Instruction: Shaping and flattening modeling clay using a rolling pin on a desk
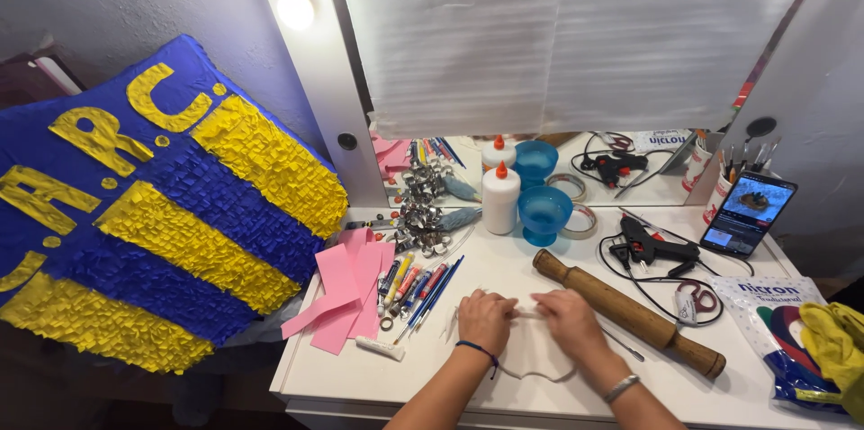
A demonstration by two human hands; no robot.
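Head view is looking down on a white bench (504,376) against a mirror. At the near middle, the left hand (486,320) and right hand (569,320) are resting close together, fingers curled and pinching a thin pale strip of white material (531,367) that is looping toward the near edge; how tightly each hand is gripping cannot be told.

One blue bowl (544,212) is standing at the far middle; its contents cannot be made out. Just left of it is standing one white glue bottle (500,198) with an orange cap. One roll of clear tape (580,221) is lying right of the bowl.

One wooden rolling pin (628,311) is lying diagonally right of the hands. One black glue gun (652,248) with its coiled cord is sitting farther right, and one phone (749,212) is leaning at the far right. Pink paper strips (346,291) and a row of pens and brushes (418,286) are lying left of the hands. A blue and yellow fringed shield (153,214) is leaning beyond the left edge.

Bare bench is showing along the near edge.
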